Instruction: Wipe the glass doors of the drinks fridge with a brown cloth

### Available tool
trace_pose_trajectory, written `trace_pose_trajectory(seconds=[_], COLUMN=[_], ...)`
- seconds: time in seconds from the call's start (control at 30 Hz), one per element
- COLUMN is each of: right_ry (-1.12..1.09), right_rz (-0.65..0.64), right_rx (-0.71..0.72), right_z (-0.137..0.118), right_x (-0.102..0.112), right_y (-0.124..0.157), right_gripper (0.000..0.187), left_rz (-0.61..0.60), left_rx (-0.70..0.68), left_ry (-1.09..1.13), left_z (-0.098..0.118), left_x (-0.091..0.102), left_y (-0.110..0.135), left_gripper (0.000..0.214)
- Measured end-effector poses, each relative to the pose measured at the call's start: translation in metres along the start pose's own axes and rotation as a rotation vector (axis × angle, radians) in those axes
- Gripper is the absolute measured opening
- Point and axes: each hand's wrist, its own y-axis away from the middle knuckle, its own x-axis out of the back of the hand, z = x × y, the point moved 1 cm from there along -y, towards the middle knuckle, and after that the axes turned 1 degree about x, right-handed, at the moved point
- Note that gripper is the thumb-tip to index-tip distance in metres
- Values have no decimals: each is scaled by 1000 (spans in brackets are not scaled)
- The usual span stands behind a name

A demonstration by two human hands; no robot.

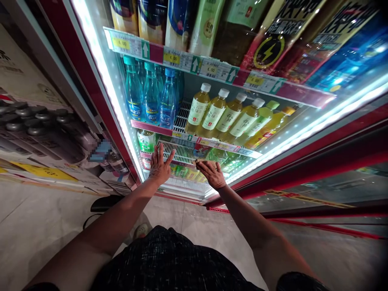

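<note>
My left hand (160, 165) reaches into the lit drinks cooler with its fingers spread. It is at the lower wire shelf (178, 151), near a bottle with a green-and-white label (146, 141); contact with the shelf cannot be made out. My right hand (212, 174) lies to the right at the same shelf, its fingers together over a tan folded cloth (197, 163). Most of that cloth is hidden under the fingers. Just behind the right hand are a red-and-blue pack (201, 150) and green bottles (217, 155).
Above, blue bottles (150, 97) and a row of yellow tea bottles (224, 115) stand on the middle shelf. Larger bottles fill the top shelf, over a price strip (209, 68). The red cooler door (303, 173) is swung out on the right. Dark bottles (45, 129) line the left.
</note>
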Motion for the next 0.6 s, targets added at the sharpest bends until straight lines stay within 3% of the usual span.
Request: trace_pose_trajectory(seconds=[0.1,0.23,0.43,0.6], right_ry=[-19,10,-66,34], right_rz=[-24,-42,-125,-48], right_rx=[7,-152,-50,-183], right_z=[13,31,39,53], right_x=[5,11,11,20], right_y=[9,22,49,57], right_gripper=[59,64,58,62], left_rz=[-9,-8,15,44], left_rx=[24,18,-10,-44], left_ry=[-2,15,8,18], left_z=[4,10,19,31], left_x=[0,-2,-9,-14], left_y=[1,3,3,2], left_gripper=[93,95,100,104])
